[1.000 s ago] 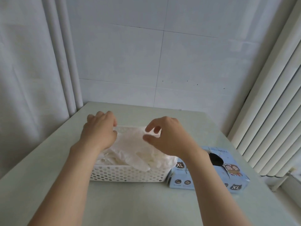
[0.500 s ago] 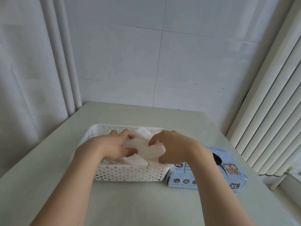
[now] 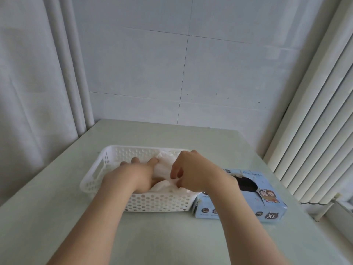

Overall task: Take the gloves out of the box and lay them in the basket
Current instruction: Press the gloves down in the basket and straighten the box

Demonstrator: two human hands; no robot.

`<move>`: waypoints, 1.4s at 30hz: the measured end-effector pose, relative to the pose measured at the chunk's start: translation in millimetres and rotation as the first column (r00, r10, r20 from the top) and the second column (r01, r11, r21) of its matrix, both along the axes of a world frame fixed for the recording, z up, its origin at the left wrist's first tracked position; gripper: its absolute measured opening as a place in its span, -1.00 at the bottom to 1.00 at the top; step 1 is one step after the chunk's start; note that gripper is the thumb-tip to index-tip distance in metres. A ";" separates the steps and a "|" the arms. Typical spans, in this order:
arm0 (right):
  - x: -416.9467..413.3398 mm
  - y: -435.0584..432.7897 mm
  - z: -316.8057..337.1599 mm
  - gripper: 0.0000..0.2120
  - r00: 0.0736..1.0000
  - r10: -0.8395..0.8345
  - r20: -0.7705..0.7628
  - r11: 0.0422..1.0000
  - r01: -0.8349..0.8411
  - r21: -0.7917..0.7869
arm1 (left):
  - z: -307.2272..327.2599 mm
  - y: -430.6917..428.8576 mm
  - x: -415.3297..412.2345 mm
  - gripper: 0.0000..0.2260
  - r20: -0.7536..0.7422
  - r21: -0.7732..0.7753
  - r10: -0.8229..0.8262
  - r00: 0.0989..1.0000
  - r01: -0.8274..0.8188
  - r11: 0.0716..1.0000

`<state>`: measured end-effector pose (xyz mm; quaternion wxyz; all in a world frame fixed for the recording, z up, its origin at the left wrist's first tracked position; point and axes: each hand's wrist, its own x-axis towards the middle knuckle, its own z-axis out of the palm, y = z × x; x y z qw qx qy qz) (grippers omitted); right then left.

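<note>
Both hands have dropped from above the basket into it since a second ago, and the left hand has slid flatter across the pile. White gloves lie heaped inside the perforated white basket, filling its half toward 3 o'clock. Left hand: fingers nearly straight, pointing to 12 o'clock, pressing on the gloves from the 9 o'clock side. Right hand: fingers curled, thumb and fingertips pinching a fold of glove near the 6 o'clock edge of the pile. Blue box, marked XL, stands at 3 o'clock of the basket, just beside its end wall, its dark oval opening facing up. Basket and box both rest on the pale green table.
</note>
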<state>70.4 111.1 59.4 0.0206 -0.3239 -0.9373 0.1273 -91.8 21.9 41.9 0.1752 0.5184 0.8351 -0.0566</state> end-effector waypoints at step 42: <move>139.0 26.7 -49.4 -0.35 0.977 -0.135 -0.163 0.971 0.097 -0.217 | 20.4 5.3 78.6 -0.56 -0.202 0.556 -0.352 0.914 0.403 0.727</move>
